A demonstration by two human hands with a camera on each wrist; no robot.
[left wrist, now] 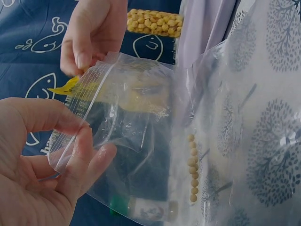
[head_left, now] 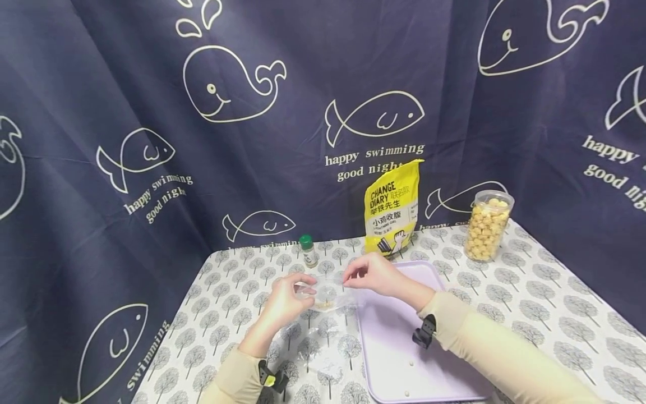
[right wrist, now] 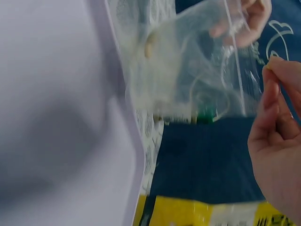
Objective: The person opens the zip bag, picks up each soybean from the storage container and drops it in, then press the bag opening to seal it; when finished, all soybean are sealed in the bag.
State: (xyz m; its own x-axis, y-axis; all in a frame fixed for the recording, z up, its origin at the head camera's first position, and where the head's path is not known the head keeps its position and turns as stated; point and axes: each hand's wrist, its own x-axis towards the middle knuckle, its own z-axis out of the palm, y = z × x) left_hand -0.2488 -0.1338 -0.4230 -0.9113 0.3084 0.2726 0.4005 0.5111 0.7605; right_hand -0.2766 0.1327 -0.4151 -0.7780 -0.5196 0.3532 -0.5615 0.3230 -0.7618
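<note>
A clear zip bag (left wrist: 141, 127) is stretched between both hands, its white zip strip running along the mouth. My left hand (left wrist: 51, 150) pinches the mouth at one end, thumb and fingers about the plastic. At the other end, fingertips of my right hand (right wrist: 277, 103) pinch together right at the top edge. Several round, pale beans (left wrist: 193, 169) lie in a row along the bottom of the bag. In the head view, the bag (head_left: 328, 293) hangs low over the cloth and overlaps the left rim of the lilac tray (head_left: 364, 359).
Two small pale beans (head_left: 409, 379) lie on the tray, under my right forearm. A green-capped bottle (head_left: 308, 252) stands behind my left hand. At the back are a yellow pouch (head_left: 393, 210) and, further right, a clear jar of yellow puffs (head_left: 487, 230). A dark curtain (head_left: 303, 151) hangs behind.
</note>
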